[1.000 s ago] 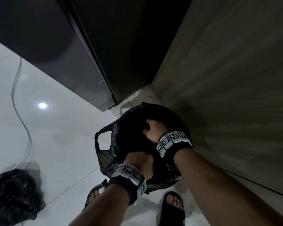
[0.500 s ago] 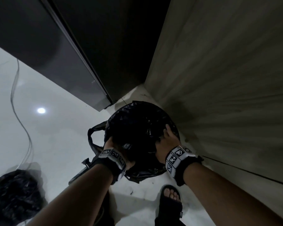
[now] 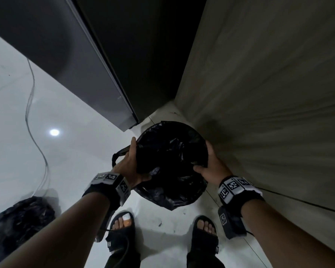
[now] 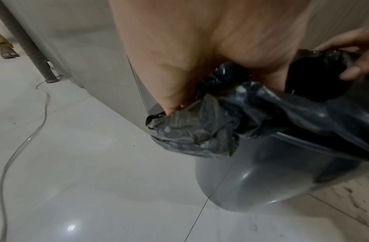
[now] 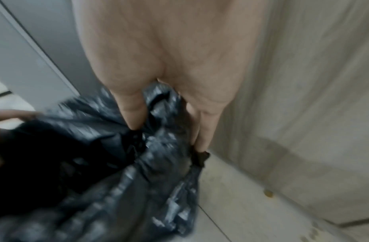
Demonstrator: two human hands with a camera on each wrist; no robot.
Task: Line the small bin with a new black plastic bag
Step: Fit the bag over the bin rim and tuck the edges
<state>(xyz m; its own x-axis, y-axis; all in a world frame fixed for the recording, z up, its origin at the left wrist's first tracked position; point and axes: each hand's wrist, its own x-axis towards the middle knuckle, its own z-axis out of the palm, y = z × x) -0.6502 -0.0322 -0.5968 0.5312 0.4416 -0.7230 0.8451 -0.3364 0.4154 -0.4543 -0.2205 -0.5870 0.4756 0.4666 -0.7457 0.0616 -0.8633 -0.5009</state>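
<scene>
A small grey bin [image 4: 262, 180] stands on the floor in the corner between a dark cabinet and a wall. A black plastic bag [image 3: 170, 151] sits in its mouth and drapes over the rim [image 4: 192, 131] [image 5: 158, 163]. My left hand [image 3: 132, 165] grips the bag's edge at the bin's left rim, thumb inside the opening. My right hand [image 3: 207, 161] pinches the bag's edge at the right rim, thumb inside, fingers [image 5: 202, 131] outside. One bag handle loop [image 3: 118, 153] hangs free on the left.
A dark grey cabinet [image 3: 75, 64] stands behind left of the bin, a beige wall [image 3: 269, 93] close on the right. A full black rubbish bag [image 3: 17, 225] lies on the white tiled floor at lower left. A thin cable [image 3: 33, 113] trails across the floor. My sandalled feet [image 3: 122, 229] stand below the bin.
A second ago my right hand reached inside the bag. Both hands have since moved apart to opposite sides of the rim, spreading the bag's edge over it.
</scene>
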